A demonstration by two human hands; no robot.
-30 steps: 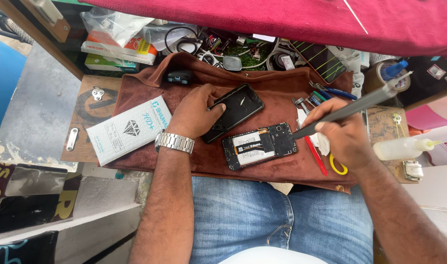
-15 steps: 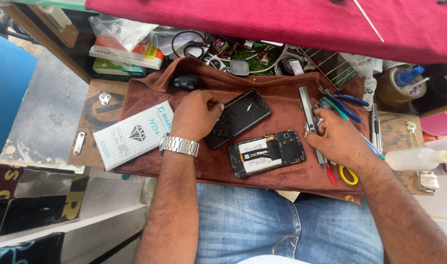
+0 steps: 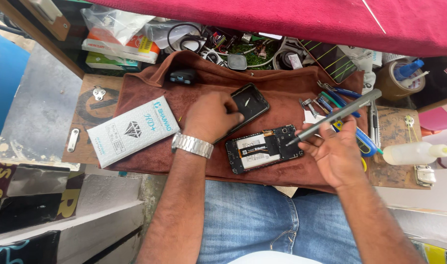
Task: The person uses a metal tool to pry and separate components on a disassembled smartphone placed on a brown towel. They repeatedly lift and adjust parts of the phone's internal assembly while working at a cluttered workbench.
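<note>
1. Left hand (image 3: pixel 212 116) lay palm down near the middle of the brown cloth (image 3: pixel 150 88), fingertips pressed on the near end of the black back cover (image 3: pixel 248 105). Fingers were curled over it; whether they pinched its edge I could not tell.
2. My right hand (image 3: pixel 333 154) was closed around the grey screwdriver (image 3: pixel 338 115), held like a pen, tip down on the right end of the opened phone (image 3: pixel 264 148).
3. Opened phone lay face down on the cloth near its front edge, between my two hands, battery and board exposed. Back cover lay just behind it, close to touching.
4. Handling judgement: the phone looked light and stiff but fragile, with bare board, thin flex and a battery that should not be bent or pricked. Best taken by the long frame edges, never by the internals.
5. Back cover judged thin, light, slightly flexible and smooth; hold it at the rim, flat.
6. Screwdriver was slim and smooth, grip low on the shaft for control. Screws would be tiny and easy to lose in the cloth.
7. White box (image 3: pixel 133 131) sat at the cloth's left edge. Tweezers and pliers (image 3: pixel 338 95) lay toward the right edge, a squeeze bottle (image 3: pixel 411 153) beyond it.
</note>
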